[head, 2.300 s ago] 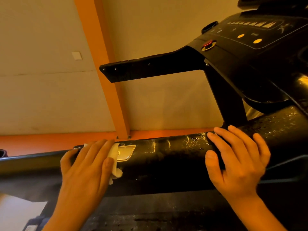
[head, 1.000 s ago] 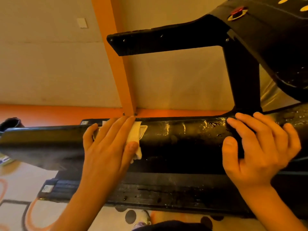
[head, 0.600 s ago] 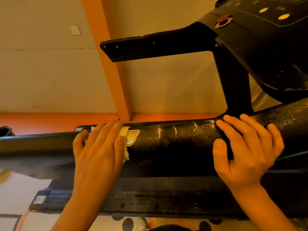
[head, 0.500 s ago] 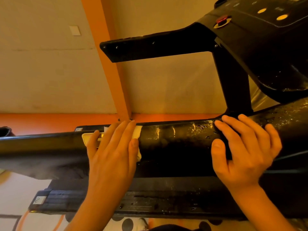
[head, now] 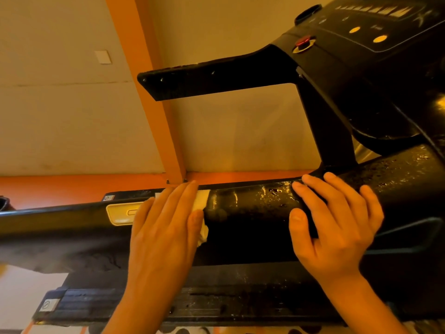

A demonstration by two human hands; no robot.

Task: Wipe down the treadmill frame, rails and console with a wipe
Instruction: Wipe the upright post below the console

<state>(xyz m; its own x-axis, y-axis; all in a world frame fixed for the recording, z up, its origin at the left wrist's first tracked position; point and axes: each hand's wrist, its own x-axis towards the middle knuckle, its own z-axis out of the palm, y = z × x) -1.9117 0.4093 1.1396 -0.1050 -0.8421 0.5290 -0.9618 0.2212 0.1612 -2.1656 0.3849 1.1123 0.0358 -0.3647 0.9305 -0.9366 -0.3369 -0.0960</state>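
Observation:
The black treadmill frame (head: 248, 213) runs across the view, wet and glossy. My left hand (head: 166, 227) lies flat on it with straight fingers, pressing a white wipe (head: 201, 201) against the frame just right of a pale badge (head: 120, 213). My right hand (head: 334, 222) rests on the frame further right, fingers spread over its top, thumb on the near side, at the foot of the upright post (head: 330, 131). The handrail (head: 212, 80) sticks out left above, and the console (head: 375, 37) with a red button sits at the top right.
A cream wall with an orange vertical strip (head: 149, 92) and an orange skirting band stands behind the treadmill. The treadmill's lower side rail (head: 168, 307) lies below my hands. A pale patterned floor shows at the bottom left.
My left hand has slid the wipe to the right along the frame, uncovering the pale badge. My right hand stays on the frame by the post.

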